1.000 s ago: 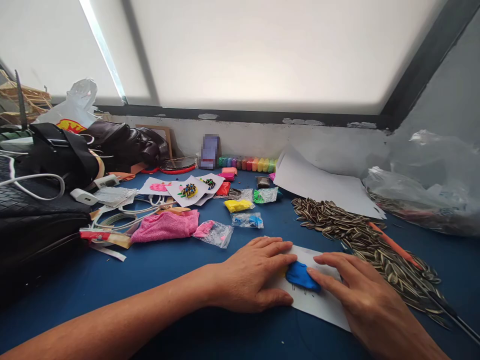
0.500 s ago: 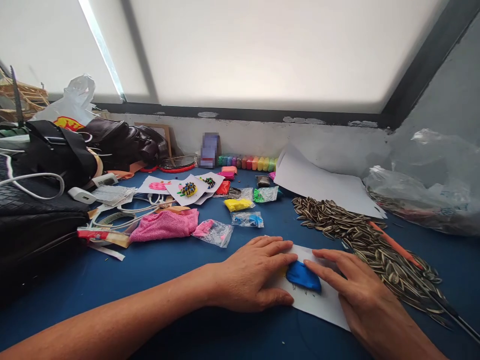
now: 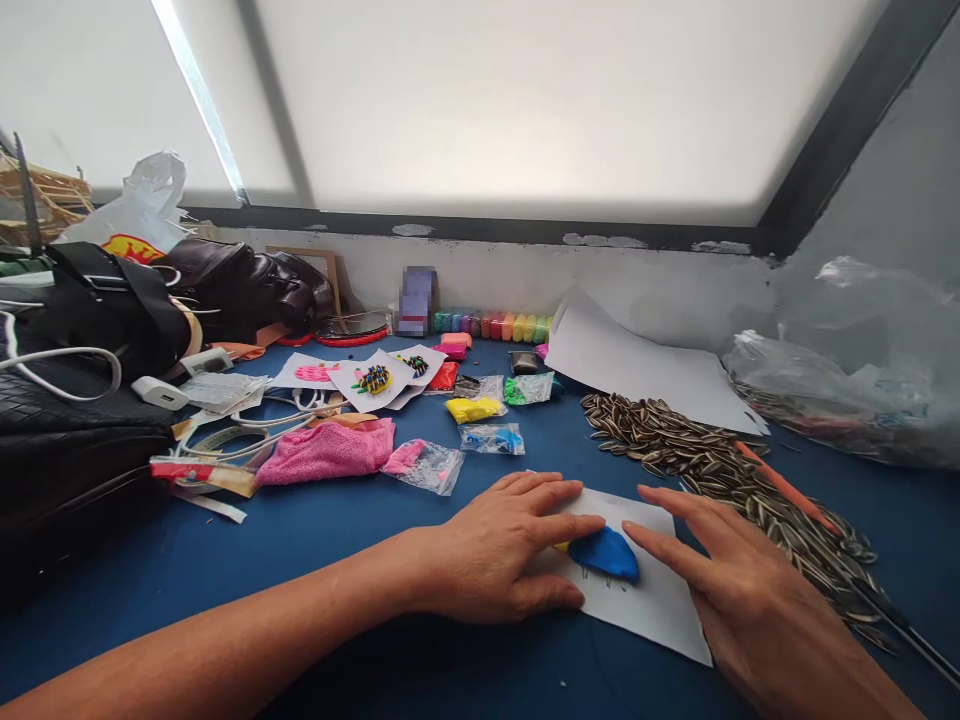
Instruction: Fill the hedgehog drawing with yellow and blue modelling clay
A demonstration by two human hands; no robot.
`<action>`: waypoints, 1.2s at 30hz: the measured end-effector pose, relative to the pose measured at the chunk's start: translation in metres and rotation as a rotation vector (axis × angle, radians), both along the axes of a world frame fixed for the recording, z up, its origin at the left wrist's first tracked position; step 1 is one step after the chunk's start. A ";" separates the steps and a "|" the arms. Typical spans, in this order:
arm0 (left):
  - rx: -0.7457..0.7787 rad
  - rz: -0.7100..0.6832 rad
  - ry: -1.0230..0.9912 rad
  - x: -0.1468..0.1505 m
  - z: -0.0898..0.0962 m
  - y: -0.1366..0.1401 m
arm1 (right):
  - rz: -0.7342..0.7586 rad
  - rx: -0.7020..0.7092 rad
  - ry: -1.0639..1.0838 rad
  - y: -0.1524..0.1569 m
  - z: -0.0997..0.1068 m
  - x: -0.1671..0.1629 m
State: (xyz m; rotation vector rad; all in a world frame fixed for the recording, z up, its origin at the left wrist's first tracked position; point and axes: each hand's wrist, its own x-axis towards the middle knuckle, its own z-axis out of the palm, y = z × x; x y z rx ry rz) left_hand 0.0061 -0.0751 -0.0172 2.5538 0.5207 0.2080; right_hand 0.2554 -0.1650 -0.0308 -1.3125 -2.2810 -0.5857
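Head view (downward) across table (image 3: 300, 528)

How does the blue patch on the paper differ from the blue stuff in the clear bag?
The blue patch lies bare on the white paper; the blue stuff sits inside the clear bag on the tabletop. The patch is between left hand and right hand; the bagged stuff lies beyond both. The patch looks larger than the stuff. Both are blue.
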 end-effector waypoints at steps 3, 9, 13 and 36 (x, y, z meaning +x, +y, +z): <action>-0.003 0.004 -0.005 0.000 0.000 0.000 | -0.010 -0.041 0.017 -0.001 -0.003 -0.001; -0.006 0.004 -0.007 0.000 0.000 0.000 | 0.018 -0.054 0.070 0.001 -0.003 -0.002; -0.006 0.005 -0.008 0.001 0.001 0.000 | -0.013 -0.065 0.092 0.004 0.000 -0.004; -0.025 0.019 0.009 0.003 0.007 -0.001 | -0.003 -0.109 0.076 0.003 -0.019 0.001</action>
